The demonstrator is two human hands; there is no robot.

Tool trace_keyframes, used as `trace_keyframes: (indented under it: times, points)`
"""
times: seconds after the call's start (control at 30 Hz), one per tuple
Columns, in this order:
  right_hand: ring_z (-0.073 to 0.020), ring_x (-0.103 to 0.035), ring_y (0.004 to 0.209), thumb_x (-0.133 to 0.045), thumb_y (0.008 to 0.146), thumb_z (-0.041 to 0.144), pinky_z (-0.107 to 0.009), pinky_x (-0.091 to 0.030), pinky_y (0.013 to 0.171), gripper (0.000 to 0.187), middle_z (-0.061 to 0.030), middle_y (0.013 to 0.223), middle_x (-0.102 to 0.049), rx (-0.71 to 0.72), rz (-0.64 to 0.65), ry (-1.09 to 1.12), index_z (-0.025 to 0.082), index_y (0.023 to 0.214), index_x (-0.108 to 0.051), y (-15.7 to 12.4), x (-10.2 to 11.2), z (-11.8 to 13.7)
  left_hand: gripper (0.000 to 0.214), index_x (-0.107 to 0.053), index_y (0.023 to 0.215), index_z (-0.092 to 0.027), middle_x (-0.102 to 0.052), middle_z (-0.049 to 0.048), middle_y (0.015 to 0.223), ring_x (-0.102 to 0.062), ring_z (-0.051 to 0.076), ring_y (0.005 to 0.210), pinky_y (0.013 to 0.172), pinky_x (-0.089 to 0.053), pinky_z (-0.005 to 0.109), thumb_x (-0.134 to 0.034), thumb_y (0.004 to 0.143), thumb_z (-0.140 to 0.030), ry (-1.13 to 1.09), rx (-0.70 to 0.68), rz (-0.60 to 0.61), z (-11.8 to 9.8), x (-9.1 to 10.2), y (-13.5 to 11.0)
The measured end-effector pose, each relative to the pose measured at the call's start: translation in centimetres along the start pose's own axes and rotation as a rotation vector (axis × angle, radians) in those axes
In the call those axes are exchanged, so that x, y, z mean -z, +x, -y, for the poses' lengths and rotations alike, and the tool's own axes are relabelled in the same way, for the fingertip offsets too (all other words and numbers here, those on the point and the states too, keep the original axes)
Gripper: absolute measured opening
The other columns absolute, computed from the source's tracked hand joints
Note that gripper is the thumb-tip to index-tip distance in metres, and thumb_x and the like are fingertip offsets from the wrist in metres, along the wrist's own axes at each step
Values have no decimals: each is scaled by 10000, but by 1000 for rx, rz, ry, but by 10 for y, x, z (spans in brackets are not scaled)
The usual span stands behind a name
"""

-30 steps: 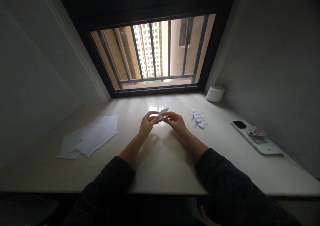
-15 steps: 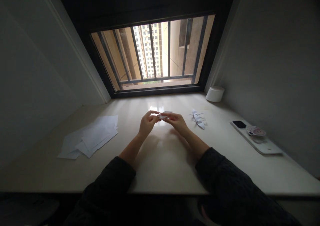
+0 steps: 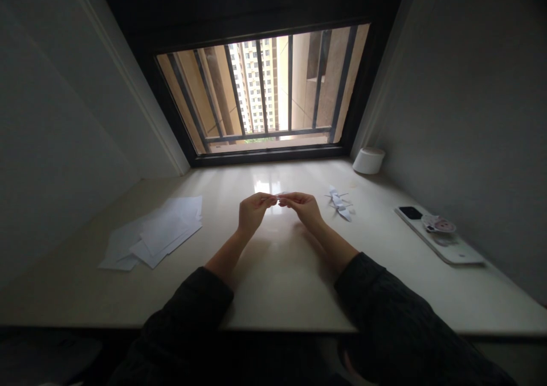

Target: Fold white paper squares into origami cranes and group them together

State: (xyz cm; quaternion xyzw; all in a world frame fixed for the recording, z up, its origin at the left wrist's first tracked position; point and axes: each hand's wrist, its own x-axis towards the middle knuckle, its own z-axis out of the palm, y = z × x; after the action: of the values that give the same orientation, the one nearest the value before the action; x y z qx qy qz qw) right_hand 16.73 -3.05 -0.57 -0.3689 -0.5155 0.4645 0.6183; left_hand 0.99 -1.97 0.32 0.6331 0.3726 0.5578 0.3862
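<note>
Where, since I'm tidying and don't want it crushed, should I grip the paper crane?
Pinch the paper crane at its middle from above, coming from its left with the right hand, the nearer one. It lies on the desk with thin points spread outward, so the folded centre looks sturdiest.

Small folded paper (image 3: pixel 281 195), mostly hidden between the fingers (image 3: pixel 269 199) of both hands, its shape too small to tell.

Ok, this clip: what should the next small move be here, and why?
Probably pull the small folded white paper slightly apart to check the fold, then crease it. The left hand and right hand pinch it from either side, and it looks narrow. The paper crane nearby suggests more folding may follow.
</note>
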Motion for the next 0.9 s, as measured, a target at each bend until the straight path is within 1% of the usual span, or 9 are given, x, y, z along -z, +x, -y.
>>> trace_keyframes:
  times: [0.2, 0.4, 0.63, 0.77, 0.9]
  points:
    - [-179, -661, 700, -772, 619, 343, -345, -529, 729, 162, -26, 762, -735, 79, -18, 16, 230, 734, -752, 1, 0, -1, 174, -719, 763, -164, -721, 51, 726, -683, 182, 707, 686, -540, 307, -723, 689, -322, -67, 53, -22, -4, -3, 0]
    - [-171, -651, 682, -765, 630, 333, -332, -533, 703, 141, -14, 733, -724, 114, -40, -10, 234, 729, -747, 0, -1, -1, 206, -736, 820, -182, -728, 54, 760, -669, 175, 713, 667, -522, 294, -734, 673, -327, -32, 49, -11, 1, -3, -2]
    - [-173, -653, 673, -770, 616, 336, -343, -535, 711, 162, -20, 721, -721, 79, -103, 12, 222, 728, -744, 1, 0, -2, 239, -746, 803, -187, -726, 50, 748, -648, 161, 682, 660, -510, 289, -783, 603, -311, -80, 93, -95, 0, -3, -2]
    - [-172, -658, 676, -773, 615, 331, -335, -530, 709, 158, -20, 720, -722, 78, -91, 11, 221, 722, -741, 2, 2, -1, 237, -746, 780, -185, -725, 48, 746, -642, 156, 676, 662, -505, 285, -798, 578, -298, -85, 97, -82, -1, -2, -1]
    - [-185, -675, 668, -765, 623, 363, -335, -532, 681, 198, -44, 771, -732, 36, -99, -1, 207, 744, -741, 1, 2, 0, 238, -739, 792, -182, -725, 50, 760, -651, 164, 699, 678, -511, 291, -784, 601, -316, -71, 80, -68, -2, -3, -2]
